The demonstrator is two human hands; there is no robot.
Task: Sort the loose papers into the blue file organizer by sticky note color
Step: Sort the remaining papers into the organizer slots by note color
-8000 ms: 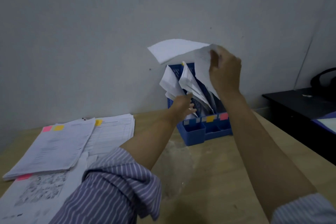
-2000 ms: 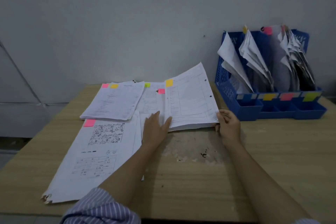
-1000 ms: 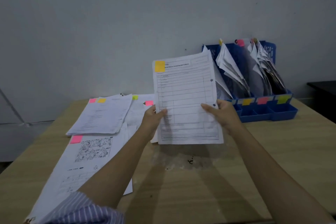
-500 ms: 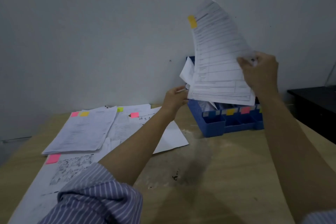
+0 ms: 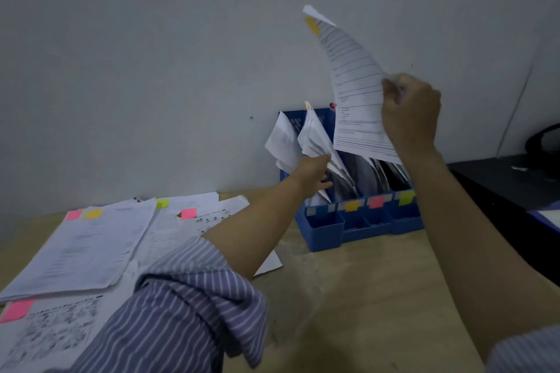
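My right hand (image 5: 409, 112) grips a printed sheet (image 5: 356, 91) by its right edge and holds it up, curved, above the blue file organizer (image 5: 357, 221). An orange-yellow sticky note (image 5: 312, 24) sits at the sheet's top corner. My left hand (image 5: 313, 171) reaches into the organizer and presses against the papers standing in a left slot (image 5: 315, 139). Orange (image 5: 352, 205), pink (image 5: 376, 202) and green (image 5: 406, 197) notes label the organizer's front. Loose papers (image 5: 85, 248) with pink, yellow and green notes lie on the left of the wooden table (image 5: 348, 297).
The organizer stands against the grey wall (image 5: 151, 70) at the table's back. A black desk (image 5: 515, 188) with a dark object on it stands to the right. A pink-tagged sheet (image 5: 45, 333) lies at the table's near left corner.
My right hand has carried the yellow-tagged sheet further over the organizer. My left hand has gone from the organizer's left edge into the standing papers.
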